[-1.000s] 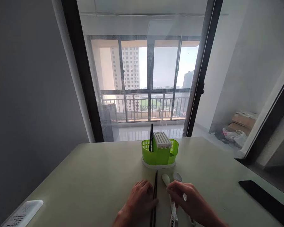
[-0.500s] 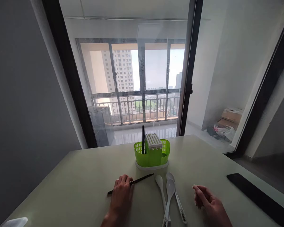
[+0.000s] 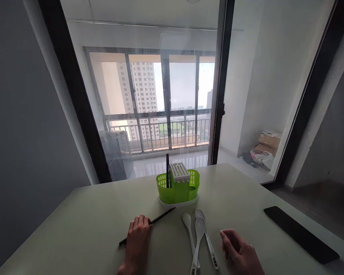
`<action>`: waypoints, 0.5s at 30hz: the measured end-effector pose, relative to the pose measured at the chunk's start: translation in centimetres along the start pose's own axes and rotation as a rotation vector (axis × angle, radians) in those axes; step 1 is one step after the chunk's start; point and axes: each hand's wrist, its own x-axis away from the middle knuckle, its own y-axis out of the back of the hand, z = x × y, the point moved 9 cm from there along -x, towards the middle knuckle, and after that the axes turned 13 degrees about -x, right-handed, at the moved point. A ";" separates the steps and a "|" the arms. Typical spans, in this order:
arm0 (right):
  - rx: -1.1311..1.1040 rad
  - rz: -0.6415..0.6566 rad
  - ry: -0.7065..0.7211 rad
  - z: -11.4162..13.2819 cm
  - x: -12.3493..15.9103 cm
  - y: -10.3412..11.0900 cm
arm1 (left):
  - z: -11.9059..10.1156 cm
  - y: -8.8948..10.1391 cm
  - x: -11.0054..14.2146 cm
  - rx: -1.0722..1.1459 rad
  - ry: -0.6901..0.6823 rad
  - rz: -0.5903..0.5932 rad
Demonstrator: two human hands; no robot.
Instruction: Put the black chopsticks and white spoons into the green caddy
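One lg. dark-framed glass panel (image 3: 189,91) stands past the far edge of a pale, smooth tabletop (image 3: 103,214); cardboard boxes (image 3: 268,143) & a whitish plastic bag (image 3: 266,159) sit on the floor beyond, to the R. A long, flat black slab (image 3: 301,233) lies slantwise nr. the tabletop's R edge.

A bright green plastic caddy (image 3: 177,193) w/ white base & slotted white top is nr. the far edge, approx. mid-width. Its L compartment holds upright black sticks (image 3: 167,172).

L hand (image 3: 138,231), palm down, is L of centre twd. the near edge, fingers bent close together over a slim black chopstick bundle (image 3: 163,215); can't tell if it's pinched or just covered. Bundle runs diag., one end just in front of the caddy, other pointing twd. the near L corner.

R hand (image 3: 239,250) is R of the spoons, apart from them, grip narrow: fingers curled, thumb & index tips close, nothing visible btwn.

Three white, long-handled spoons (image 3: 200,225) lie btwn the hands, bowls twd. the caddy, handles twd. the near edge. Middle one crosses the L one's handle; dark print on some handle ends.
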 end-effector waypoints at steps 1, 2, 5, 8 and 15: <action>0.004 0.000 -0.002 -0.2 0.0 0.0 | 0.0 0.1 0.1 0.003 -0.003 -0.002; 0.006 0.003 -0.002 -0.4 -0.1 0.0 | -0.1 0.2 0.1 0.007 -0.004 -0.002; 0.018 0.015 0.002 -1.1 -0.4 0.1 | -0.2 0.4 0.3 0.043 0.013 0.017; 0.037 0.060 -0.001 -1.7 -0.7 0.0 | -0.4 0.5 0.4 0.152 0.028 0.045; 0.020 0.090 -0.026 -1.6 -0.8 0.1 | -1.1 0.8 0.5 0.431 0.037 0.029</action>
